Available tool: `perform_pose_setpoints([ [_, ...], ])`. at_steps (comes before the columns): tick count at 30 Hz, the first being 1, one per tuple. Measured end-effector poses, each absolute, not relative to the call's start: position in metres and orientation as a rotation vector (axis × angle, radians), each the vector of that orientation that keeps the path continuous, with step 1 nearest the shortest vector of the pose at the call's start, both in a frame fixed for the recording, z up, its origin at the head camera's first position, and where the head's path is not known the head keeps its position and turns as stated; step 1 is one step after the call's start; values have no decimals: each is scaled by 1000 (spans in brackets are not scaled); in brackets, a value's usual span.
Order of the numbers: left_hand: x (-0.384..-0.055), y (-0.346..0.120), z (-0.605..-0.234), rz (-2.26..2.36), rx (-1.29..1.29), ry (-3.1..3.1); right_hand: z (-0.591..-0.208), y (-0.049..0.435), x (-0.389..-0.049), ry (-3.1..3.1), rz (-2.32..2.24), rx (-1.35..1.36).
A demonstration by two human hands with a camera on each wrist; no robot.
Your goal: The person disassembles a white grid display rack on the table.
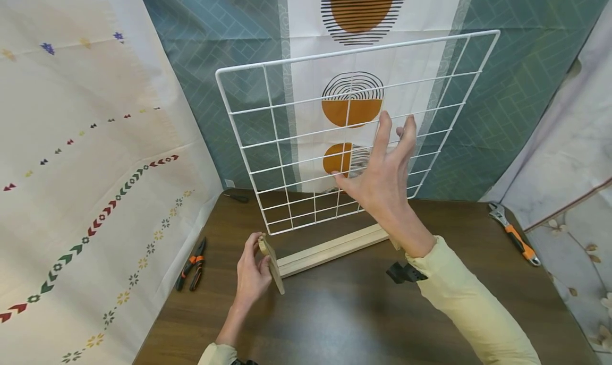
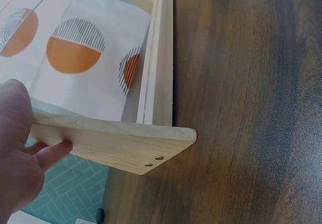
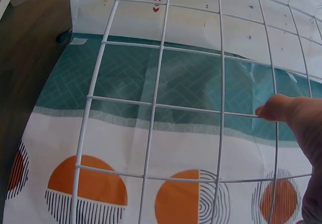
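R hand (image 1: pixel 384 179) spread wide w/ thumb & fingers across several wires, holding white wire grid panel (image 1: pixel 350 94) tilted up over wooden frame (image 1: pixel 334 251) on tabletop (image 1: pixel 344 312); can't tell if grid's lower L corner touches it. L hand (image 1: pixel 252 274) pinches frame's end board (image 1: pixel 273 264). Best: brace board upright, lower grid slowly, bottom edge parallel to frame, don't bend wires

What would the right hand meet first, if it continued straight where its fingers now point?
The right hand would probably meet the white wire grid first, before the patterned cloth; depth and contact are unclear.
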State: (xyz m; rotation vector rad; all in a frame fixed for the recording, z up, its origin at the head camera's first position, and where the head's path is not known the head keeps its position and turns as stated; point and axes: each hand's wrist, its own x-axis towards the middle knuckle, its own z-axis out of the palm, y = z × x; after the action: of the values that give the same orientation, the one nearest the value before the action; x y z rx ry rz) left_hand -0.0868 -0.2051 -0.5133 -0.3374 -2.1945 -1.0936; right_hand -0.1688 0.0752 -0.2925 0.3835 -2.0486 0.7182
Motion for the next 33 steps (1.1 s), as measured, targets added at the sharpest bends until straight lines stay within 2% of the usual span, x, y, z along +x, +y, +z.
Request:
perform_pose_setpoints([
  [33, -84, -205, -514, -1114, -319, -2204, -326, 132, -164, -2165, 685, 289],
])
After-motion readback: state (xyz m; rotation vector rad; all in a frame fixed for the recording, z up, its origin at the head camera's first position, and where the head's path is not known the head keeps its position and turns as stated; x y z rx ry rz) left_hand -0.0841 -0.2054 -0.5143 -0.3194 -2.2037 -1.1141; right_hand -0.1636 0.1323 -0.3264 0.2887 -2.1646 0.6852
